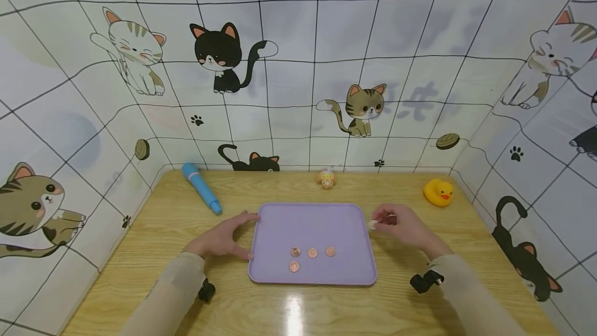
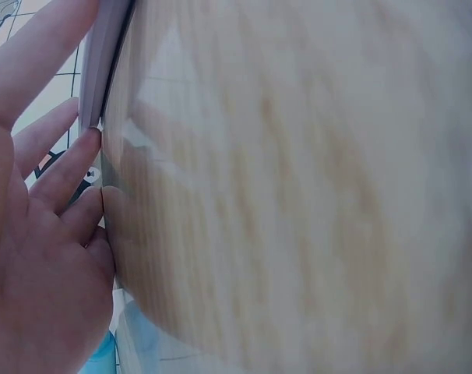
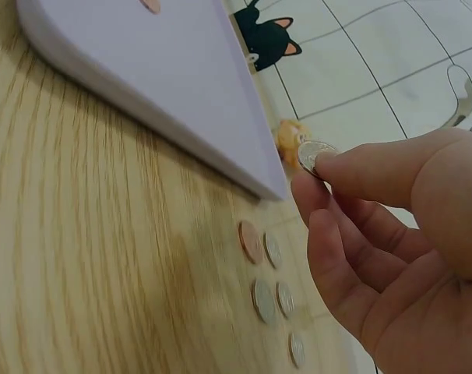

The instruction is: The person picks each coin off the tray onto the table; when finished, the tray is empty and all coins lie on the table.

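A lilac tray [image 1: 308, 224] lies on the wooden table, with several copper coins [image 1: 312, 253] spread over its front half. My left hand [image 1: 221, 236] is at the tray's left side, thumb and fingers spread along the rim; the left wrist view has fingertips right at the tray's edge. Just off the right rim, my right hand [image 1: 401, 226] pinches a silver coin [image 3: 315, 157] between thumb and forefinger, above the table. Under that hand, the right wrist view reveals a copper coin [image 3: 251, 241] and several silver coins [image 3: 262, 301] on the table, hidden by the hand in the head view.
Behind the tray stands a small yellow-orange figurine [image 1: 326, 178]. A yellow rubber duck [image 1: 438, 192] sits at the back right, and a blue tube-shaped object [image 1: 202, 189] lies at the back left. Cat-patterned walls [image 1: 298, 82] enclose the table's back and sides.
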`<state>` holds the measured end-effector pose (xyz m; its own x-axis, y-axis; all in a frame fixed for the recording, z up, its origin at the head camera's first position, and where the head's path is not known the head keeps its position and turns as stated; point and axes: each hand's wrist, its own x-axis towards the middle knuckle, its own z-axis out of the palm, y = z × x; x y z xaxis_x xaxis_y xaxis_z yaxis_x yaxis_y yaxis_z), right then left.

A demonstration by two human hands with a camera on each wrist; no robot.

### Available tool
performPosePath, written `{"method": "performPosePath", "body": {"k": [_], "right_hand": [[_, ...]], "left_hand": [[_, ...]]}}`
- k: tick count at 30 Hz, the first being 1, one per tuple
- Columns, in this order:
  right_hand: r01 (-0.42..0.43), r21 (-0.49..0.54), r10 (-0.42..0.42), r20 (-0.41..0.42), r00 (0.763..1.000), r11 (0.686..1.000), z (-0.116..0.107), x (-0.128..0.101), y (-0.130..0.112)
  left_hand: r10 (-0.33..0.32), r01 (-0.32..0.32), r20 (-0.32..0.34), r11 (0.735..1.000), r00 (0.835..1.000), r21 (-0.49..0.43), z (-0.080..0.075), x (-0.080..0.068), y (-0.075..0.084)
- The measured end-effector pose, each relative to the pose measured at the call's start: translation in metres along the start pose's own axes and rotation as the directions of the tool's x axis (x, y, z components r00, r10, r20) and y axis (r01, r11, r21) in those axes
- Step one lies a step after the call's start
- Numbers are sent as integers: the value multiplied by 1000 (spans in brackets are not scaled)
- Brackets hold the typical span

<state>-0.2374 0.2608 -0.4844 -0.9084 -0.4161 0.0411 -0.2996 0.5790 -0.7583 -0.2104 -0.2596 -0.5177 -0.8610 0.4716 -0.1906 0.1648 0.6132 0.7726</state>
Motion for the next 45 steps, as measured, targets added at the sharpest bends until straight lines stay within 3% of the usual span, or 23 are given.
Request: {"method": "performPosePath", "body": {"k": [7,23,32,38,45], "right_hand": [[-68,-58,66,-42,997,996,-12,-13,13],[-138,-216,114,-117,987,967,-23,-30,47],[-128,-297,85,-153,984,946,-18,-28,51],[-116,-302,77,-137,988,946,-16,-28,52],[-161,-293,138,-96,986,942,-17,-27,49]], "left_hand": [[4,-4,1,1000,1000,-5,-1,-1,0],[30,-30,12,1000,999,4,-2,0,-2],[34,-34,11,999,999,10,-1,1,-3],[33,-34,16,999,999,12,-2,1,-3],[35,-35,14,999,999,4,-2,2,-3]]}}
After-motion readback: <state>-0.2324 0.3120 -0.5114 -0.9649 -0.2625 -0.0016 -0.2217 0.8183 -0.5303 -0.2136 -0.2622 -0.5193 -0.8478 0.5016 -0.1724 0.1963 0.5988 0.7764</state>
